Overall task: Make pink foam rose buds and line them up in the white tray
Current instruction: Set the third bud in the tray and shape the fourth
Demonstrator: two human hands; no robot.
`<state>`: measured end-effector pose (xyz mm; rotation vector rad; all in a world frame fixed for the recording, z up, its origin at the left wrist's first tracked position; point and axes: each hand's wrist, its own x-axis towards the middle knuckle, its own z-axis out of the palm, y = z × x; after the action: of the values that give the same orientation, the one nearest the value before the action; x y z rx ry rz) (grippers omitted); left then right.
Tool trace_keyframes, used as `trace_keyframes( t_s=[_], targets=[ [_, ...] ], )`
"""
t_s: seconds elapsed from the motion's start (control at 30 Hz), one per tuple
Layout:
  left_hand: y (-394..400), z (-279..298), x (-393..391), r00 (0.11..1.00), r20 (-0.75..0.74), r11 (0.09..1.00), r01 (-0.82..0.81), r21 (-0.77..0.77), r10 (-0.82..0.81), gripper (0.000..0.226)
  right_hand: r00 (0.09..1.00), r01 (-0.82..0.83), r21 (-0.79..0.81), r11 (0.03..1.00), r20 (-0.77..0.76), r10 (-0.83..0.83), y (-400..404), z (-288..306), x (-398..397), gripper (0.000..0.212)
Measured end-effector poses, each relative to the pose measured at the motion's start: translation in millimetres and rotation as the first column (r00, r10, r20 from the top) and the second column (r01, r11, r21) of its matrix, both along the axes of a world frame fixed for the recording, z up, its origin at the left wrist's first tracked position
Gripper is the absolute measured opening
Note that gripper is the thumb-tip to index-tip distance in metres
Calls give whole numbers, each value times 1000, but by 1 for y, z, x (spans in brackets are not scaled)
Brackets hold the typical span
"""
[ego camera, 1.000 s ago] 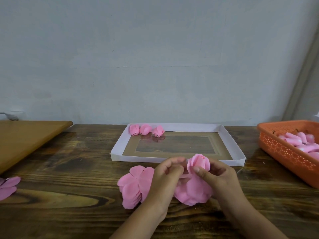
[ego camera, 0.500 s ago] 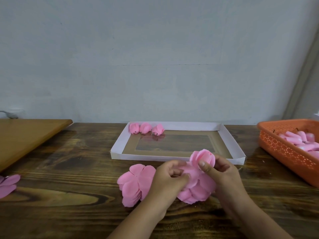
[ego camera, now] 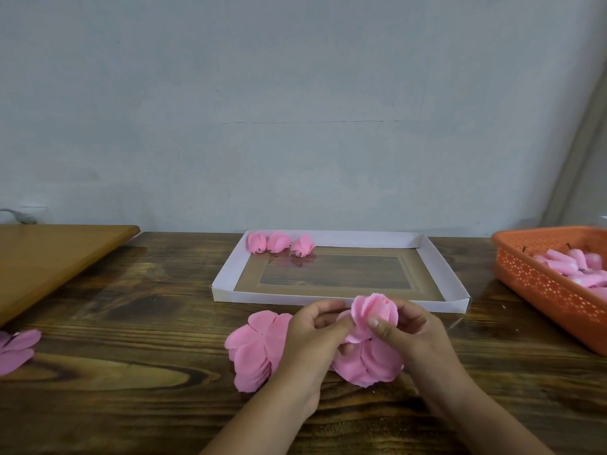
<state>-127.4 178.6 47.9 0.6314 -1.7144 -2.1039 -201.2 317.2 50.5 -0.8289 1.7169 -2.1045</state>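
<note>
A half-wrapped pink foam rose bud (ego camera: 374, 311) is held just in front of the white tray (ego camera: 441, 265). My right hand (ego camera: 417, 336) grips it with the thumb across its front. My left hand (ego camera: 310, 339) pinches a petal at its left side. Flat pink petal sheets (ego camera: 254, 348) lie stacked on the table beneath and left of my hands. Three finished buds (ego camera: 279, 243) sit in a row in the tray's far left corner.
An orange perforated basket (ego camera: 542, 284) with pink bud cores stands at the right edge. A lighter wooden board (ego camera: 49, 254) lies at the left. More pink petals (ego camera: 16, 348) rest at the table's left edge. A grey wall rises behind.
The bud has been turned and wrapped tighter; petals that hung spread below it are now folded up against it. My left fingers moved in to the bud's side.
</note>
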Motion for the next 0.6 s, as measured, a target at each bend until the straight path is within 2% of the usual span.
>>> trace_keyframes(
  t_s=[0.23,0.37,0.47,0.6],
  targets=[
    [-1,-2,-1,998,-67,997,24,77,-19,18,999,45,6,999,-8,-45,-2,-2,0,32],
    [-2,3,-2,984,-163,958,116,264,-74,20,998,70,22,997,8,-70,-1,-3,-3,30],
    [-2,0,-1,980,-163,974,144,174,-115,34,997,66,4,998,32,-66,-1,-3,-4,27],
    [0,-3,0,977,-167,990,140,32,-132,37,997,34,-22,999,72,-32,-1,-3,-3,31]
  ],
)
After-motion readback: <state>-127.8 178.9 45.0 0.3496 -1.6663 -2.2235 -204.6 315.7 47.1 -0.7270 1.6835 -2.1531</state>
